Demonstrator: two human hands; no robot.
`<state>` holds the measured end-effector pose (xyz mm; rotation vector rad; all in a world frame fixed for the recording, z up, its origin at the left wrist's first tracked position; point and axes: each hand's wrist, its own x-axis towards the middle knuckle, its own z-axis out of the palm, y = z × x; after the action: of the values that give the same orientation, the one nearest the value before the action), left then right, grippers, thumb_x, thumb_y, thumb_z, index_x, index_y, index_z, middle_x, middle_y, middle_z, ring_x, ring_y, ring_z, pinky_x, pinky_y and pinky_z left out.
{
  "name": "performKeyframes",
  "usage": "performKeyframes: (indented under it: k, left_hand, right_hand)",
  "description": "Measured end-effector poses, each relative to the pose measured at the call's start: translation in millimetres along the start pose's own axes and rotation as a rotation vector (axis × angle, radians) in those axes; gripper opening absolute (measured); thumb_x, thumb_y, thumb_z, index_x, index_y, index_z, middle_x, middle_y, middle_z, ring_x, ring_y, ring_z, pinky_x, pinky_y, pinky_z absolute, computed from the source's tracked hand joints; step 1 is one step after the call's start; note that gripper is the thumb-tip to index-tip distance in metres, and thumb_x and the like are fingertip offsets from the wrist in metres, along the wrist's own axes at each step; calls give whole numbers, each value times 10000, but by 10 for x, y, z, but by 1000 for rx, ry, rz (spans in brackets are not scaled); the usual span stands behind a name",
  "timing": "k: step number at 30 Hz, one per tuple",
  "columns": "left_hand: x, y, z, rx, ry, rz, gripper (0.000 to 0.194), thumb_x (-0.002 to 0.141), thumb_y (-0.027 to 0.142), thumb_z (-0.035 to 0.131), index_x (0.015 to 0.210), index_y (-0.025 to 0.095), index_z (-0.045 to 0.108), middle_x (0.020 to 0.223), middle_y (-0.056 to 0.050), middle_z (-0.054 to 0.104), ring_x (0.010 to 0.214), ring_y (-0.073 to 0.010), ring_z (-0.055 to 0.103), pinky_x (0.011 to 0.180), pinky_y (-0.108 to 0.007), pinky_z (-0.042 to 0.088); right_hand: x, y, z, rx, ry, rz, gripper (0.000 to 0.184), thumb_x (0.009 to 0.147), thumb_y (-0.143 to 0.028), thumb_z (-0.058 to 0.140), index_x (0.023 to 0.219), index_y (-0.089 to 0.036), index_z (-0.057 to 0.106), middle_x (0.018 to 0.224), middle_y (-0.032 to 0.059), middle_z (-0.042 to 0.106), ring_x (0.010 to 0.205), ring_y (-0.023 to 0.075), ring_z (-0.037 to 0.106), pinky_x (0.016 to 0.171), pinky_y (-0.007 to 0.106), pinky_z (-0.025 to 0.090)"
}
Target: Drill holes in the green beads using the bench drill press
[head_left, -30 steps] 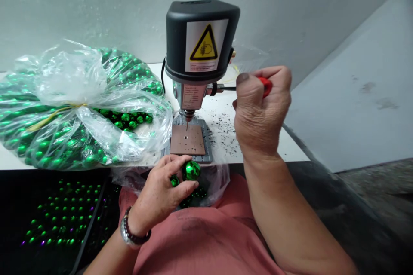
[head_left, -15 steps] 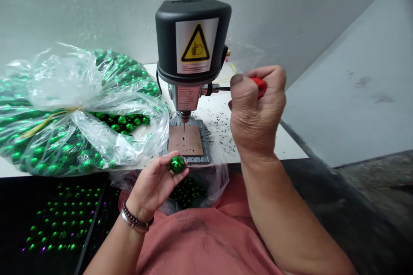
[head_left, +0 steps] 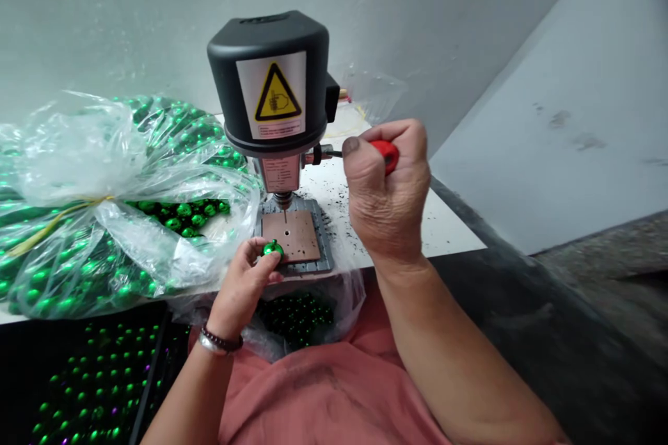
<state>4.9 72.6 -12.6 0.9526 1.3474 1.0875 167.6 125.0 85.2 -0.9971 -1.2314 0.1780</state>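
Observation:
A small bench drill press (head_left: 271, 94) with a black head and a yellow warning label stands on the white table (head_left: 443, 229). Its bit hangs above a brown plate (head_left: 292, 235) with a hole. My left hand (head_left: 245, 278) pinches a shiny green bead (head_left: 272, 249) at the plate's near left corner. My right hand (head_left: 389, 191) is closed round the red knob of the drill's lever (head_left: 387, 153), to the right of the head.
A big clear bag of green beads (head_left: 115, 201) lies left of the drill. A smaller open bag of beads (head_left: 297, 316) sits in my lap. A dark tray with beads (head_left: 88, 382) is at lower left. Black shavings litter the table by the drill.
My left hand has lifted the green bead from the lap bag up to the near corner of the drill plate. My right hand has stayed on the lever.

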Motion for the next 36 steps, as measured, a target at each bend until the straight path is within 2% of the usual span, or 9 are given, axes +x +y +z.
performKeyframes:
  k: [2,4,7,12,24,30,36]
  left_hand:
    - [126,-4,-51,292,65,90,410,741,397,624,1083,185,544,902,-24,616,756,-142,608,651,-267,486]
    - [235,1,-80,522,119,181,449,740,374,619,1140,181,554,935,-47,642,785,-159,612,723,-296,482]
    - [345,24,-65,688,148,266,476,714,330,645,1153,171,552,1036,-82,646,913,-192,608,826,-321,458]
    - [439,43,31,870,115,254,356,731,327,624,1042,157,590,931,-73,667,851,-198,609,779,-323,455]
    - [548,52,107,986,82,298,382,730,310,582,1088,188,635,945,-43,695,832,-183,624,779,-292,467]
    - [621,87,96,990,59,322,426,715,296,610,1121,171,639,1096,-68,673,969,-197,611,892,-305,447]
    - [652,96,1,912,6,229,488,724,358,626,1173,166,620,1081,-62,680,946,-201,627,882,-313,465]
  right_hand:
    - [-3,3,-2,-9,-5,9,187,791,-355,522,742,-199,432,670,-63,444,548,6,384,493,140,381]
    - [-4,3,-5,-8,-7,16,193,792,-356,523,739,-197,428,676,-60,437,556,8,380,490,140,376]
    - [-3,-2,-9,-7,-10,8,200,794,-359,520,744,-189,427,678,-55,427,570,10,377,487,138,371]
    - [-1,1,-13,15,-8,17,219,780,-372,541,745,-182,437,674,-53,426,571,13,367,472,135,360]
    - [-15,21,-21,16,-1,3,169,780,-324,545,753,-190,446,661,-62,430,554,9,372,484,143,369]
    - [-22,46,-28,-44,-9,-46,181,805,-358,510,767,-193,446,695,-52,448,599,17,421,528,160,403]
    - [-32,65,-27,-76,-14,-67,208,814,-402,486,785,-198,458,686,-52,447,588,15,420,525,163,402]
